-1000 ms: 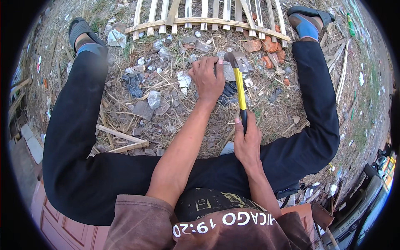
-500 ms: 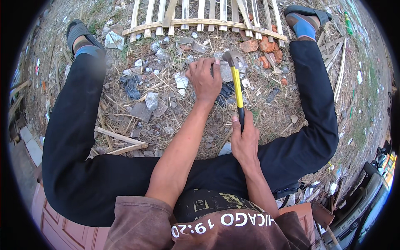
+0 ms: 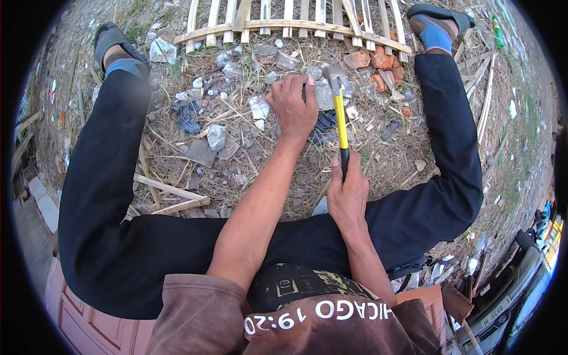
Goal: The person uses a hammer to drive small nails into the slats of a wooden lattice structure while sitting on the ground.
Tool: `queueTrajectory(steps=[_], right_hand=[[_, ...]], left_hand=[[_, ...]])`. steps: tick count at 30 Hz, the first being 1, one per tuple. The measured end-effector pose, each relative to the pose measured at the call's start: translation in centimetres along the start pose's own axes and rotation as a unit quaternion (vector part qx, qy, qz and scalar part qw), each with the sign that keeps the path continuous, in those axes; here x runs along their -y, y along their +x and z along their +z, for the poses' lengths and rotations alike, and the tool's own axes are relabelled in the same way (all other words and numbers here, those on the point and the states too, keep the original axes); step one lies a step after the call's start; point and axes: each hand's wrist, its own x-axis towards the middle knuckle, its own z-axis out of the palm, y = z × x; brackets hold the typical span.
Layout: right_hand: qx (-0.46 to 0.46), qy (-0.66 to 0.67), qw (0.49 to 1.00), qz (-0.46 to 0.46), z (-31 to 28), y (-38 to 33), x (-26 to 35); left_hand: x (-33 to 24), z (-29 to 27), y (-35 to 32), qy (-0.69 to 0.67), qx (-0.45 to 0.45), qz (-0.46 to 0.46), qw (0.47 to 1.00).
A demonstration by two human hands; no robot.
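My right hand [image 3: 348, 192] is wrapped round the black grip of a claw hammer [image 3: 341, 121] with a yellow shaft. Its metal head, a little blurred, points away from me just right of my left hand [image 3: 294, 109]. The fingers of that left hand are closed, thumb against the forefinger side; a dark gap or small dark thing shows between them, and what they hold is hidden. A grey concrete block [image 3: 324, 94] lies on the ground between the left hand and the hammer head, partly covered by them.
Beyond my hands lies a lattice of pale wooden slats [image 3: 269, 24]. Broken orange bricks [image 3: 384, 59], stones and dark plastic scraps [image 3: 188, 120] litter the dry grass. Loose wood strips [image 3: 180, 198] lie by my left leg. My legs spread to both sides; a parked vehicle [image 3: 503, 307] stands lower right.
The hammer head has shifted slightly away from me and up off its earlier place beside the left hand. My left hand stays closed in nearly the same spot.
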Motion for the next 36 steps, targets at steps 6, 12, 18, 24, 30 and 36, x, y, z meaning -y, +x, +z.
queueTrajectory(steps=[6, 12, 18, 24, 30, 36], right_hand=[[0.008, 0.038, 0.999, 0.017, -0.9, -0.3, 1.6], [0.019, 0.035, 0.998, 0.043, -0.7, -0.6, 0.6], [0.019, 0.019, 0.999, 0.039, 0.0, -0.4, -0.7], [0.030, 0.028, 0.997, 0.071, -0.1, 0.0, -0.3], [0.031, 0.037, 0.995, 0.084, -0.3, 0.2, -0.6], [0.029, 0.029, 0.998, 0.057, 0.2, 0.2, -0.4]], left_hand=[[0.1, -0.1, 0.1, 0.004, 0.001, -0.003, 1.000], [0.0, 0.3, 0.2, -0.004, 0.001, -0.024, 1.000], [-0.6, 0.4, 0.3, 0.002, 0.004, -0.051, 0.999], [-0.7, 0.3, 0.2, -0.013, 0.001, -0.066, 0.998], [-0.9, 0.5, 0.4, -0.012, -0.006, -0.080, 0.997], [-0.5, 0.6, 0.3, -0.018, -0.016, -0.063, 0.998]])
